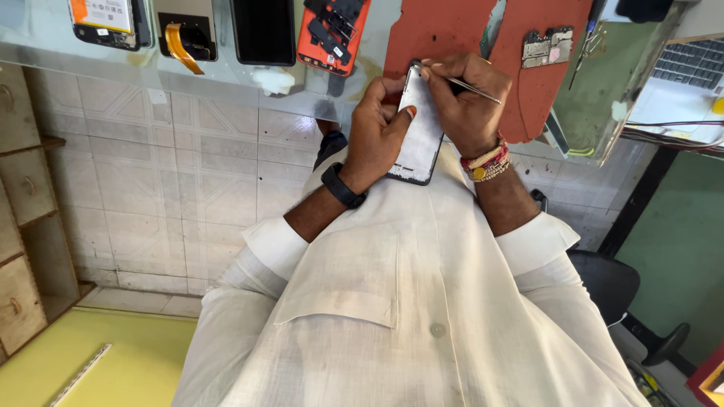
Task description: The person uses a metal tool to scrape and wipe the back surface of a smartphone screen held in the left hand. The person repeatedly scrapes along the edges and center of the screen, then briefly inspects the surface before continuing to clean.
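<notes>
My left hand (377,128), with a black band on its wrist, holds a slim phone (419,139) by its left edge, pale back facing me. The thumb lies across the phone's back. My right hand (469,102), with bead bracelets on the wrist, pinches a thin metal tool (477,90). The tool's tip seems to touch the top end of the phone near its upper corner. Both hands are raised over the near edge of a glass-topped bench (226,71), above my white shirt.
On the bench lie a red mat (452,34) with a small circuit board (547,47), an orange phone frame with black parts (332,30), a black phone (262,30) and two opened phones (185,34). A laptop (682,75) sits right. A black chair (612,283) and wooden drawers (23,188) flank me.
</notes>
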